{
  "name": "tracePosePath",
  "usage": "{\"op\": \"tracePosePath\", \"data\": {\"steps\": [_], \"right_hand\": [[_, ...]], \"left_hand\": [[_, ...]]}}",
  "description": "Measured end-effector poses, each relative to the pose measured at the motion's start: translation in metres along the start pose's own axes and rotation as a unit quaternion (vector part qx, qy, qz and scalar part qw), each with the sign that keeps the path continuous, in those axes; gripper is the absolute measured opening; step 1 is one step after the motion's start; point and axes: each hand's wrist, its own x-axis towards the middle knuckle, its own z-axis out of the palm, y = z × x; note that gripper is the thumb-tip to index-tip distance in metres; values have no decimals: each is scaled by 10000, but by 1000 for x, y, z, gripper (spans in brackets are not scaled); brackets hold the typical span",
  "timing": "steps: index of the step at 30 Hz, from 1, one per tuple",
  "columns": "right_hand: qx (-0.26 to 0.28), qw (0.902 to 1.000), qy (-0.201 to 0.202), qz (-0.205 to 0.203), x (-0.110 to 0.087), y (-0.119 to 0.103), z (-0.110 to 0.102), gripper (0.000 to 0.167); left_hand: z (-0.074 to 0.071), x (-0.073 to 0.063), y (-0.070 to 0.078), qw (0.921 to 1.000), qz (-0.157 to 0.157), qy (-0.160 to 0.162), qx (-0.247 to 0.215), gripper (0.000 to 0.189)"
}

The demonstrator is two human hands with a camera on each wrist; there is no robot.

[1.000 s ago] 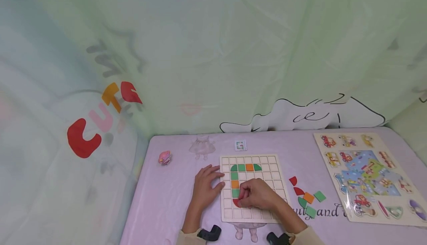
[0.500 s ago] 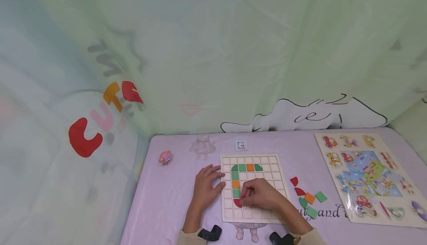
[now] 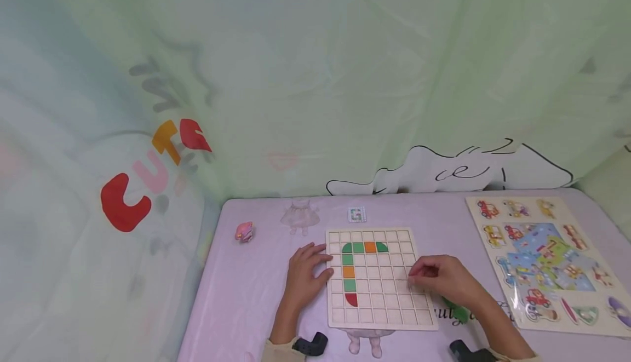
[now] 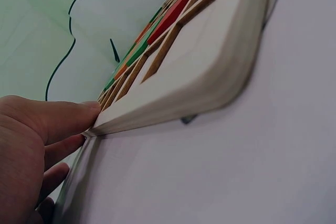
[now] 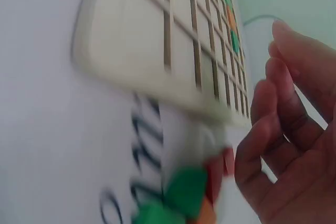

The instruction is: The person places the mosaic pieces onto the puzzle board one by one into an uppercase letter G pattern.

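Note:
A pale wooden grid board (image 3: 389,318) lies on the table. Green and orange tiles line its upper row and left column, ending in a red quarter-round tile (image 3: 351,299). My left hand (image 3: 304,274) rests at the board's left edge, straight fingers and thumb touching it; in the left wrist view the thumb (image 4: 68,116) lies against the rim. Over the board's right edge is my right hand (image 3: 446,280), fingers loosely bent, with nothing between them in the right wrist view. Below that hand lie loose green (image 5: 186,190), orange (image 5: 207,214) and red tiles (image 5: 214,176), mostly hidden in the head view.
A vehicle picture puzzle (image 3: 537,322) covers the table's right side. Behind the grid board lies a small card (image 3: 357,214) with a letter G pattern. A pink figurine (image 3: 244,233) stands at the back left. A printed curtain (image 3: 305,88) hangs behind the table.
My right hand has left the red quarter-round tile on the board and moved right, now covering most of the loose tiles. The left hand has stayed in place.

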Motion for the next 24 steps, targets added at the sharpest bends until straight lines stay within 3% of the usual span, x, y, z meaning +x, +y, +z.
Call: {"op": "tracePosePath", "data": {"steps": [11,17,24], "right_hand": [[-1203,9926,5,185,-24,42,-46,18],[-1227,9915,-380,193,-29,61,-56,19],[-1202,9888,-879,135,-26,79,-54,28]], "left_hand": [[-1,-1,1,10000,40,20,-12,24],[0,-1,2,10000,16,22,-1,24],[2,-1,0,10000,-6,24,41,24]]}}
